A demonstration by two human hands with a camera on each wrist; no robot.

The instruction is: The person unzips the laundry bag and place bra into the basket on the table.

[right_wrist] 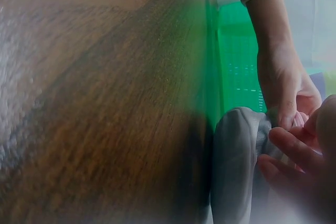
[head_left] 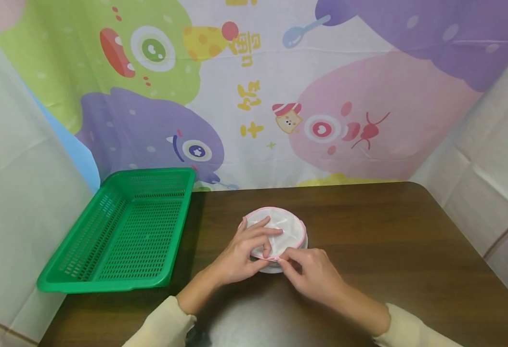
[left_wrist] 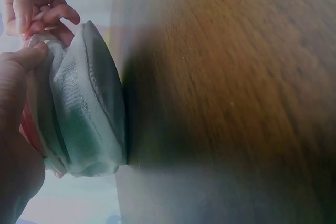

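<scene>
A round white mesh bag [head_left: 289,226] with a pink rim stands on the brown table in the head view. Over its left side lies my left hand [head_left: 242,253], thumb and a bent finger pinching the near rim, the other fingers spread on top. My right hand [head_left: 316,274] pinches the same near edge with thumb and index finger, close beside the left thumb. Seen from the left wrist, the bag's grey-white side [left_wrist: 84,103] bulges below the pinched rim. In the right wrist view both hands meet at the rim above the bag's side [right_wrist: 233,166].
A green slotted basket [head_left: 141,236] stands at the left of the table [head_left: 366,231]. Behind the table hangs a cloth [head_left: 254,159] printed with cartoon figures, and pale sheets [head_left: 492,159] hang at both sides.
</scene>
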